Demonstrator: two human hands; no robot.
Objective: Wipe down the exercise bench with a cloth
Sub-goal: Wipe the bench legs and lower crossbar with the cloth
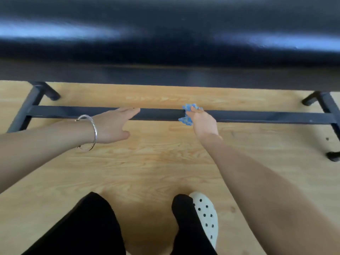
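Blurred bench pad (165,34), cropped top and sides; cloth (185,120) mostly hidden under right hand (204,123).

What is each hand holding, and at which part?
The right hand grips the blue cloth, bunched in its fingers; the left hand holds nothing.

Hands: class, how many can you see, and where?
2. The left hand lies flat at the bench's lower bar; the right hand grips a blue cloth on that bar.

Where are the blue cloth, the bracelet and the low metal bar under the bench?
blue cloth (185,120): head view, its lower bunch.
bracelet (95,131): head view, the band's right curve.
metal bar (161,115): head view, its bare middle stretch.
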